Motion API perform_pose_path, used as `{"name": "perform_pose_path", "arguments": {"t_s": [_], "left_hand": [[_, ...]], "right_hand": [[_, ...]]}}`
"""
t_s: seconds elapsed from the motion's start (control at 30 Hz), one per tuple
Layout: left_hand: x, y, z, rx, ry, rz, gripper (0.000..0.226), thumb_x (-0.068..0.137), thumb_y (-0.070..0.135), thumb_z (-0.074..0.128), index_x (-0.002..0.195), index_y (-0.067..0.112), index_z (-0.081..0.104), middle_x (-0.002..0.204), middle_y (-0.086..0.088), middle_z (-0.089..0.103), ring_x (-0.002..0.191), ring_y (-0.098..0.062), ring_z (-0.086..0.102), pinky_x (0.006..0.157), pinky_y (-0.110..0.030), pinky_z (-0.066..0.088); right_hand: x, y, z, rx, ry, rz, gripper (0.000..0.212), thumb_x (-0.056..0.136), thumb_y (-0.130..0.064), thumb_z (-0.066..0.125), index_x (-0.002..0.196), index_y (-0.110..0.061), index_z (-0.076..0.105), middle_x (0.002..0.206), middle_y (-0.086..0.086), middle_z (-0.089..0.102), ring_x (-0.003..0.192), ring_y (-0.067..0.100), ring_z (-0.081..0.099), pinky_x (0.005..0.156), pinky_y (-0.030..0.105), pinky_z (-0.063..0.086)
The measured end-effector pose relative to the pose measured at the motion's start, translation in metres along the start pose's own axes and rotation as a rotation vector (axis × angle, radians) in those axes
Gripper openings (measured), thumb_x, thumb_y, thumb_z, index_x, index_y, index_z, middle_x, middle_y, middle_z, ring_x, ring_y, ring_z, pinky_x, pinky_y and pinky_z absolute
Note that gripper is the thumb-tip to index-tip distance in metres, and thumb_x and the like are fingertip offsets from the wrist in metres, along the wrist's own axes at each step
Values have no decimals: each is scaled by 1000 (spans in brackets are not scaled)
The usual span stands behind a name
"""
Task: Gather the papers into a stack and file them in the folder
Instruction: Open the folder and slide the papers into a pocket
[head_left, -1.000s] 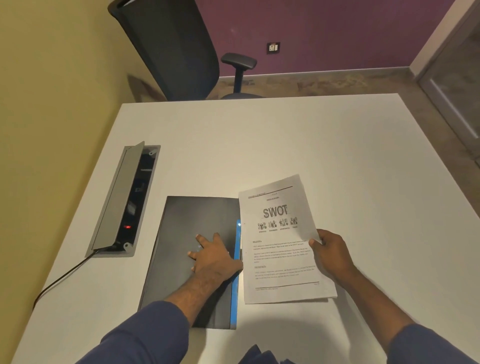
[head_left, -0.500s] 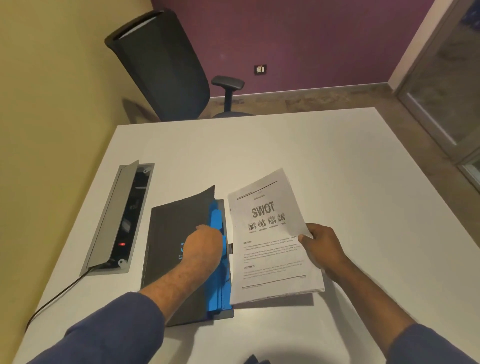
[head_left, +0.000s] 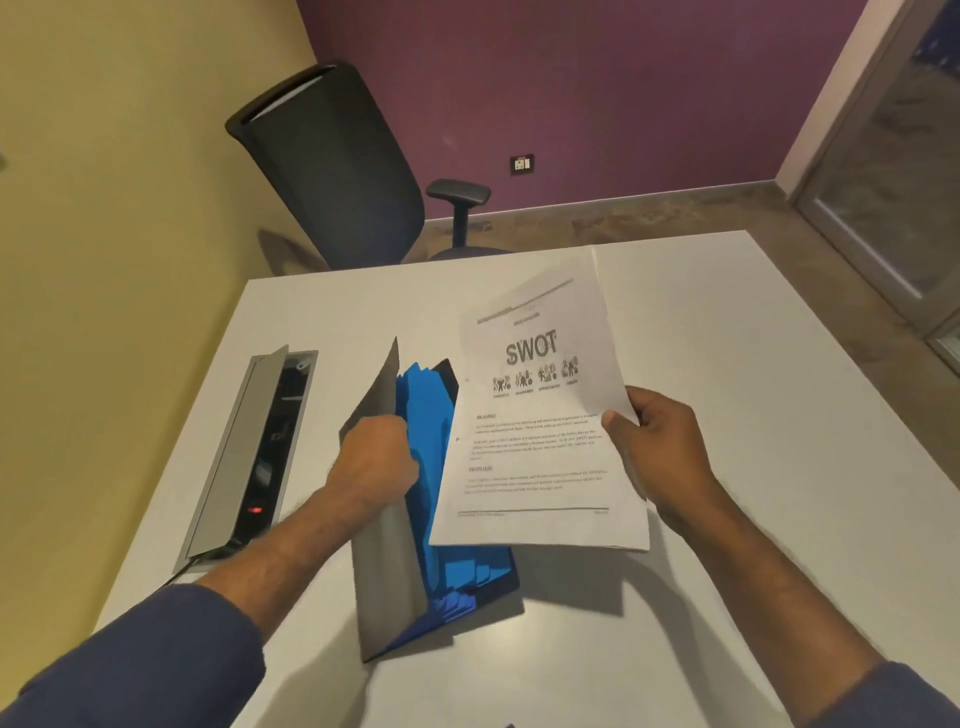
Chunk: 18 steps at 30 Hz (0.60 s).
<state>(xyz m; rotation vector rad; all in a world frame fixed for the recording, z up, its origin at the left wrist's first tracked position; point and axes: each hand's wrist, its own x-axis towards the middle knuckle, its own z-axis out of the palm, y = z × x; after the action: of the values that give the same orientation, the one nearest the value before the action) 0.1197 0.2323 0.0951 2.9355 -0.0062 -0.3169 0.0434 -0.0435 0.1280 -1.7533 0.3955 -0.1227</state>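
Lifted higher now, the folder (head_left: 415, 519) cover stands in the left hand's (head_left: 374, 460) grip; right hand (head_left: 660, 452) clasps papers (head_left: 540, 415).

We're in pretty dim, warm indoor light coming from above, so the papers (head_left: 540, 415) and folder (head_left: 395, 545) drop soft shadows onto the white table (head_left: 727, 364). Wide-angle lens bends the walls and table edges hard toward the corners. The small print's too soft to read; only "SWOT" comes through.
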Motion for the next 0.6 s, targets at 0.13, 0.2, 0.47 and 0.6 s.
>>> {"name": "perform_pose_path", "arguments": {"t_s": [0.13, 0.2, 0.47, 0.6], "left_hand": [[-2, 1, -1, -193, 65, 39, 25, 84, 17, 70, 108, 12, 66, 88, 6, 64, 54, -4, 52, 40, -9, 34], [-5, 4, -2, -223, 61, 46, 29, 83, 17, 71, 111, 12, 66, 76, 17, 56, 52, -3, 52, 36, -6, 31], [-13, 13, -7, -296, -1, 55, 35, 77, 9, 70, 112, 9, 67, 68, 20, 48, 46, -9, 60, 29, -5, 33], [-16, 15, -7, -298, 14, 73, 39, 77, 10, 73, 114, 6, 65, 89, 1, 69, 51, -7, 59, 30, -5, 33]], "right_hand": [[-7, -30, 2, -3, 49, -124, 37, 92, -9, 56, 91, -42, 70, 89, -26, 74, 82, 2, 72, 71, 23, 58], [-10, -42, 3, -25, 85, -174, 29, 93, -11, 55, 103, -32, 72, 94, -22, 75, 84, 4, 72, 73, 25, 59], [-25, -85, 9, -29, 178, -448, 28, 97, -15, 50, 107, -35, 65, 95, -24, 69, 89, 4, 70, 69, 15, 57], [-31, -84, 24, -80, 106, -463, 35, 95, -11, 52, 108, -41, 64, 90, -25, 67, 89, -2, 68, 67, 9, 53]]}}
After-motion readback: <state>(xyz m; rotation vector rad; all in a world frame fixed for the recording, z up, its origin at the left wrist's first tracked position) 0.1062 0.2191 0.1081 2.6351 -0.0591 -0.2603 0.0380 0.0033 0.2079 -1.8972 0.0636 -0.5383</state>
